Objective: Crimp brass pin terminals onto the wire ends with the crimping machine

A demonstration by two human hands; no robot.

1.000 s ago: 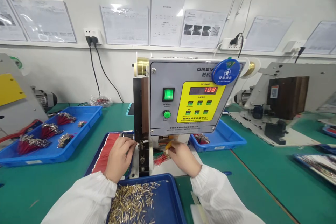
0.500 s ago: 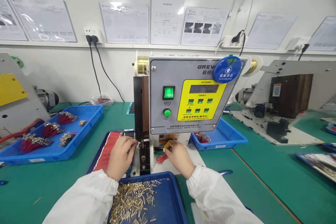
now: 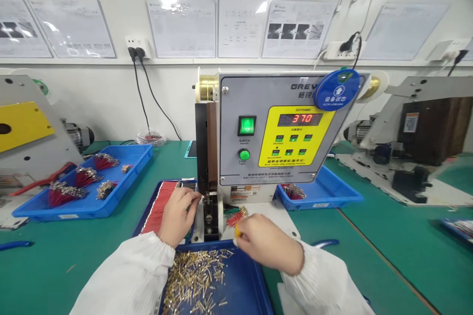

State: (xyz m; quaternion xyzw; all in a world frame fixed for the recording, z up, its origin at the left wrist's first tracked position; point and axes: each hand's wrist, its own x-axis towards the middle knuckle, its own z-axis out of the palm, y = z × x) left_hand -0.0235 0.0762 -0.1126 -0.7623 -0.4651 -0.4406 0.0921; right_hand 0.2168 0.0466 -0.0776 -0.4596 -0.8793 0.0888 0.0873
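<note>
My left hand (image 3: 180, 214) is pinched closed beside the black crimping die (image 3: 209, 219) of the machine (image 3: 254, 89). What its fingertips hold is too small to make out. Under and behind it lies a tray of red wires (image 3: 159, 206) with white ends. My right hand (image 3: 268, 242) is closed, with a yellow finger cot (image 3: 237, 231) on one finger, over the back right of a dark blue tray (image 3: 251, 275). Whatever those fingers may hold is hidden. Many gold-coloured metal pins (image 3: 195, 275) fill the tray's left side. Just beyond my right hand rests a bunch of red and green wires (image 3: 236, 216).
A blue tray (image 3: 129, 177) with bundled wires stands at left, another blue tray (image 3: 332, 197) behind the machine at right. Blue-handled tools (image 3: 325, 243) lie on the green table (image 3: 369, 266). Similar machines (image 3: 417, 142) stand either side.
My right hand has moved from the wire bunch at the machine's base towards me, over the pin tray. The machine's display now reads 370. The left hand stays by the die; the view has shifted slightly.
</note>
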